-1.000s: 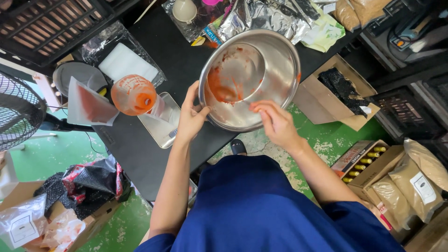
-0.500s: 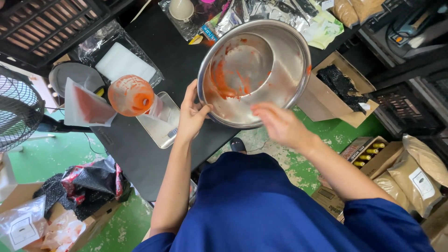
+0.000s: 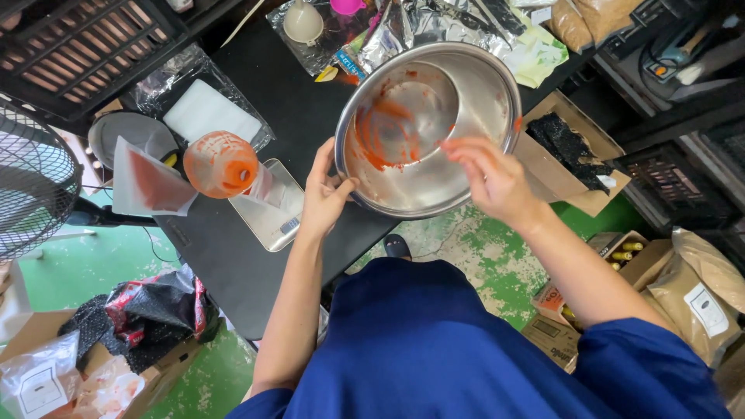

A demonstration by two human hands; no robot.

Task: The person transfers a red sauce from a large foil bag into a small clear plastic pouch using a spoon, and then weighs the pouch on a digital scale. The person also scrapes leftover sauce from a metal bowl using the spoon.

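Over the near edge of the black table (image 3: 256,264), your left hand (image 3: 324,194) grips the rim of the round steel bowl smeared with red sauce (image 3: 428,128), tilted toward you. Your right hand (image 3: 490,174) hovers at the bowl's right rim, fingers loosely spread, holding nothing. Left of the bowl, a sauce-filled plastic bag (image 3: 221,164) rests on a small scale (image 3: 272,206).

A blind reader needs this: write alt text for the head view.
A person's left hand grips the rim of a steel bowl smeared with orange-red sauce, while the right hand reaches over it. Beside them on the black table an orange-stained plastic container sits on a scale.
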